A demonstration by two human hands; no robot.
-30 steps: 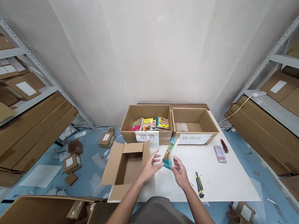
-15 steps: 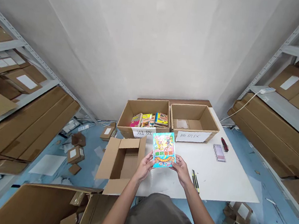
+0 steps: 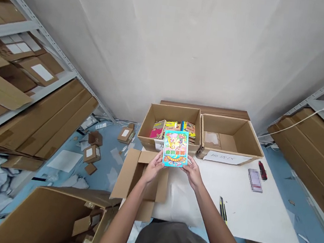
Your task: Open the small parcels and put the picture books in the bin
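A colourful book (image 3: 175, 149) with a light-blue border is held up between my two hands, its printed cover towards me. My left hand (image 3: 154, 167) grips its lower left corner and my right hand (image 3: 192, 173) its lower right corner. Just behind it stands a cardboard box (image 3: 145, 129) holding several books (image 3: 173, 127), its white paper label partly hidden by the held book. Below my left hand lies an open carton (image 3: 127, 174) with its flaps spread, partly covered by my forearm.
Right of the book box is a second cardboard box (image 3: 238, 135) with a paper label (image 3: 227, 158). On the white table (image 3: 199, 205) lie a yellow-black box cutter (image 3: 223, 210), a red-black tool (image 3: 262, 170) and a blurred-out item (image 3: 255, 180). Shelves of cartons (image 3: 42, 71) flank both sides.
My hands have carried the book forward, towards the box of books, so that it now overlaps that box's front. The view has turned a little to the left.
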